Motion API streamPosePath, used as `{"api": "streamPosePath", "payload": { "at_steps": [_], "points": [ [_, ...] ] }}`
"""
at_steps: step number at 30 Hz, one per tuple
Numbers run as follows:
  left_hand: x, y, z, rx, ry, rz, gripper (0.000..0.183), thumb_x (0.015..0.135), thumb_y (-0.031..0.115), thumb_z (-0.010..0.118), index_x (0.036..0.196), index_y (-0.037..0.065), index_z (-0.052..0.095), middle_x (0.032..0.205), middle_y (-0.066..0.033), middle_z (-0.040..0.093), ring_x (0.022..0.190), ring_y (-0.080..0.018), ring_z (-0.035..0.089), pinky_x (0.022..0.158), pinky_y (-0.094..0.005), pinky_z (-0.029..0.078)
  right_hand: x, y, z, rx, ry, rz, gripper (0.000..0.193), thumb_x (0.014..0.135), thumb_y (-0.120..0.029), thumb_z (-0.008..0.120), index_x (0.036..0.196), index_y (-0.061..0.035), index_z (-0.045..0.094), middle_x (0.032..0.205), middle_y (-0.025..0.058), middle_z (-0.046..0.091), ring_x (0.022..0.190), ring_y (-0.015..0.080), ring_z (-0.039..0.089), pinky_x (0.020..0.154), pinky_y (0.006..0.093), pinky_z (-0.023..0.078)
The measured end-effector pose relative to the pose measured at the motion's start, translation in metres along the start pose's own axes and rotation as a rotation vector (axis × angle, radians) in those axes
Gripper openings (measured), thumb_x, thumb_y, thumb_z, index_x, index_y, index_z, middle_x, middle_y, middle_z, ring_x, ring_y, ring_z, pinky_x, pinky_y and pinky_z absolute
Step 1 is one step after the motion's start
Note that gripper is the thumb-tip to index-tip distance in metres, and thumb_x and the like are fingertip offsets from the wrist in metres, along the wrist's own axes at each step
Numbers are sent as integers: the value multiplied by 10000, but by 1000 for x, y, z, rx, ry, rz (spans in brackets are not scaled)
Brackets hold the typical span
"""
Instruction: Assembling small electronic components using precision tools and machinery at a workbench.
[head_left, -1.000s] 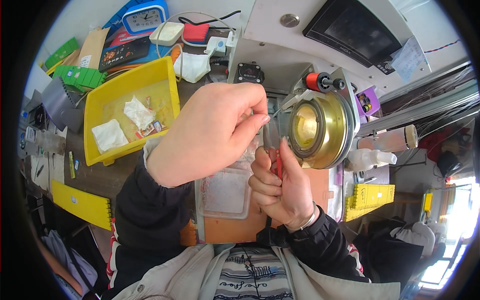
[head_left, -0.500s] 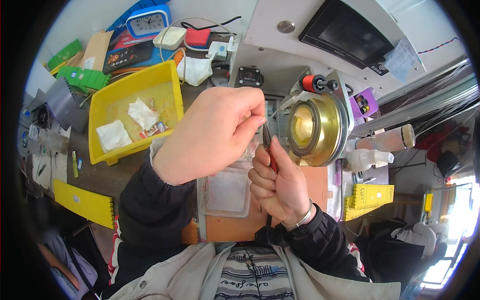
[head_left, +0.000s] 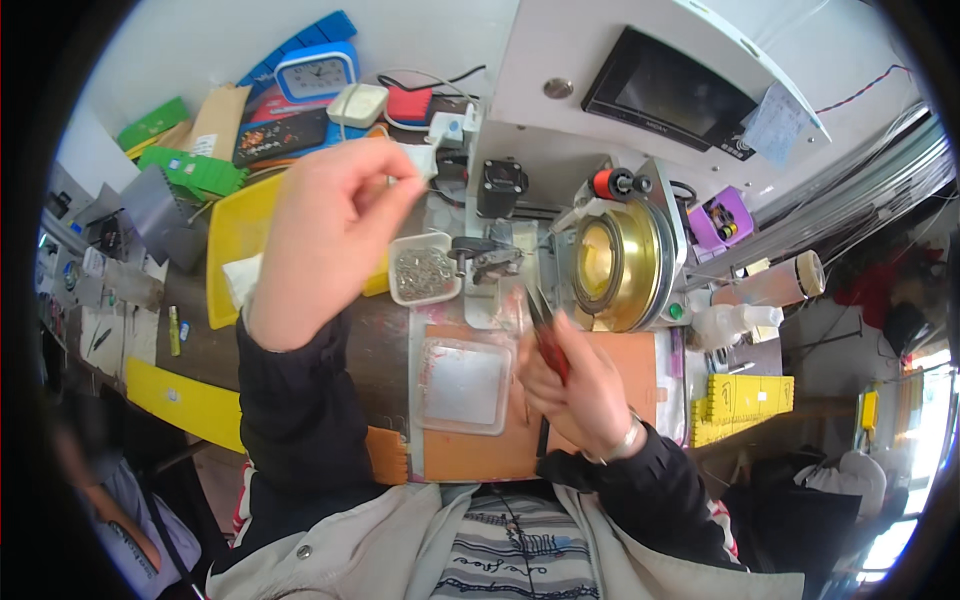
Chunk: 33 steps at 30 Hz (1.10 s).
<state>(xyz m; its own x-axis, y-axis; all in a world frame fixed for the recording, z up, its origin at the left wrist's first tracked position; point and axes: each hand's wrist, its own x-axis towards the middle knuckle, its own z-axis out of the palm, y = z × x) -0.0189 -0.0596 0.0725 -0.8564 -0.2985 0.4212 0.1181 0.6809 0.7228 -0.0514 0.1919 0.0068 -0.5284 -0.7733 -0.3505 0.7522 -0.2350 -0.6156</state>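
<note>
My left hand [head_left: 335, 225] is raised above the near edge of the yellow bin [head_left: 232, 250], its thumb and forefinger pinched together. Whatever lies in that pinch, if anything, is too small to make out. My right hand [head_left: 580, 385] wraps round a red-handled tool [head_left: 548, 345] with slim, dark, pointed tips aimed away from me; pliers or tweezers, I cannot tell which. Beyond the tips is a small metal fixture with a dark wheel [head_left: 490, 258]. A white tray of small metal pieces [head_left: 424, 272] sits between my hands. Nearer to me lies a shallow clear tray [head_left: 463, 388].
A brass-coloured round spool [head_left: 620, 265] stands on the machine at the right, below a red thread reel [head_left: 612, 183] and a dark screen [head_left: 670, 95]. Clear bottles [head_left: 735, 322] and a yellow strip [head_left: 740, 405] are at far right. An orange-brown mat [head_left: 600, 440] covers the bench before me.
My left hand has moved left, away from the tool's tips, still pinched. The right hand has shifted slightly right and down with the tool. The tray of metal pieces has come into view.
</note>
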Motion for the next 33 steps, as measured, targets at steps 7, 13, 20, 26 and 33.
{"api": "streamPosePath", "payload": {
  "at_steps": [7, 13, 20, 26, 33],
  "points": [
    [-19, -84, -52, 632, 188, 204, 113, 844, 34, 651, 937, -31, 657, 1131, -160, 679, 1062, -350, 640, 900, -379, 497, -92, -16, -49, -979, 563, -269, 356, 1014, -173, 426, 1225, -1, 656, 703, -13, 481, 609, 86, 425, 593, 245, 351],
    [-13, -51, -49, 459, 3, -571, 252, 867, 143, 654, 1098, 48, 686, 1113, -185, 679, 1102, -344, 630, 918, -377, 495, -114, -14, -111, -1699, 883, -333, 405, 890, -93, 574, 1289, -37, 613, 1073, 168, 620, 940, 297, 582, 832, 392, 457],
    [-13, -45, 23, 826, -157, 277, 326, 820, 269, 725, 1134, 178, 725, 1351, -169, 564, 1259, -331, 493, 997, -537, 362, -108, -19, -97, -1926, 813, -788, 389, 801, -71, 683, 1190, -68, 652, 1323, 179, 527, 1232, 395, 472, 1038, 483, 375],
    [35, -77, 79, 849, -387, 106, 287, 791, 200, 694, 1070, 157, 747, 1229, -144, 634, 1084, -325, 571, 892, -448, 458, -111, -18, -78, -1835, 722, -818, 373, 778, -50, 707, 1149, -73, 675, 1288, 161, 558, 1198, 377, 507, 1005, 468, 407],
    [49, -85, 87, 782, -209, -113, 195, 820, 196, 656, 938, 78, 757, 963, -151, 702, 958, -342, 631, 831, -420, 503, -131, -14, -90, -1747, 821, -810, 331, 777, -41, 704, 1107, -70, 701, 1244, 153, 594, 1142, 361, 552, 985, 445, 418]
  ]
}}
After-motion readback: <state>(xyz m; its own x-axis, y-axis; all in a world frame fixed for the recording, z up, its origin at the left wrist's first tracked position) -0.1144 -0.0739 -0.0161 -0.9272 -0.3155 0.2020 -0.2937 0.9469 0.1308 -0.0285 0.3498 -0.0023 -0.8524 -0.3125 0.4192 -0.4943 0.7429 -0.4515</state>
